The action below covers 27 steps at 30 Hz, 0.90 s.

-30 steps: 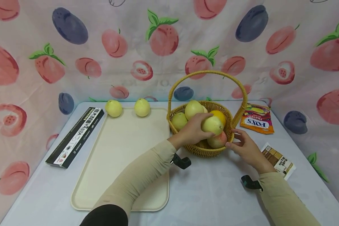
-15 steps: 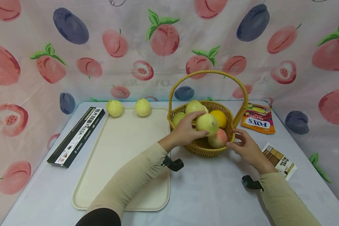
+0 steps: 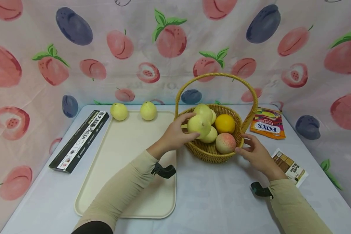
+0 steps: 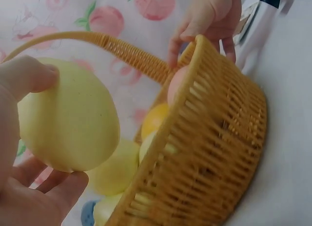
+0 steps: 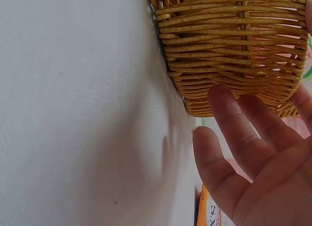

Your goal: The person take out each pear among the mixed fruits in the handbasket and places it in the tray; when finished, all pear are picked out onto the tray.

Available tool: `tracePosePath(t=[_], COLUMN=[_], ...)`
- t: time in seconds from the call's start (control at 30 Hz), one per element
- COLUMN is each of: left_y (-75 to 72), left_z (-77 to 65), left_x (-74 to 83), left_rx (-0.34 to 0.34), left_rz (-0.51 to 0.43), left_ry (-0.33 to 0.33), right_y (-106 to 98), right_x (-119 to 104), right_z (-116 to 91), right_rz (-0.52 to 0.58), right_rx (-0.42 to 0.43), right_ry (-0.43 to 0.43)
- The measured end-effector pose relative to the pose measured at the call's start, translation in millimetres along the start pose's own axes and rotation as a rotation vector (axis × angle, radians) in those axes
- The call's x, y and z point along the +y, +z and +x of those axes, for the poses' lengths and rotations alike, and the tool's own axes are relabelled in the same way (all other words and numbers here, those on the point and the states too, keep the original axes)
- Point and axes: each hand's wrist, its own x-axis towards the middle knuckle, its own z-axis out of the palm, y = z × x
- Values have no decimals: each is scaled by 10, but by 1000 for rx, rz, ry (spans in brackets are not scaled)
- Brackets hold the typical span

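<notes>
My left hand (image 3: pixel 175 133) grips a pale yellow-green pear (image 3: pixel 199 126) between thumb and fingers, over the left side of a wicker basket (image 3: pixel 212 157). In the left wrist view, the held pear (image 4: pixel 70 116) is raised clear of the basket's rim. My right hand (image 3: pixel 255 156) holds the basket's right rim near the foot of its handle; the right wrist view has its fingers (image 5: pixel 239 123) against the woven side. Inside the basket lie several pears, an orange (image 3: pixel 225 123) and a pinkish peach (image 3: pixel 226 143).
A cream tray (image 3: pixel 128 162) lies left of the basket, with two pears (image 3: pixel 148 110) at its far edge. Beyond it is a black pasta box (image 3: pixel 80 141). On the right lie a FOX'S candy bag (image 3: pixel 267 123) and a small brown-and-white packet (image 3: pixel 289 165).
My left hand has carried the pear leftward across the basket, uncovering the orange, the peach and another pear. The right hand has stayed at the rim.
</notes>
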Motion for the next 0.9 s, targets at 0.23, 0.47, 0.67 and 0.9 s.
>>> tracePosePath(t=[0.23,0.47,0.67,0.9], left_y=[-248,-512,-719,-926], left_z=[-151,-269,-368,-457], left_x=[-89,-165,-238,-359], left_rx=[52,125,188,259], left_rz=[-10,-15,-8,11], left_ry=[-50,-45,-95,-150], right_y=[-4,-4,-7,-10], right_x=[2,-2,-11,-9], right_z=[-6,-6,-10,-10], right_rz=[2,-2,-5,-2], right_rx=[-7,-9,-9,-8], right_ry=[3,5,-1,-1])
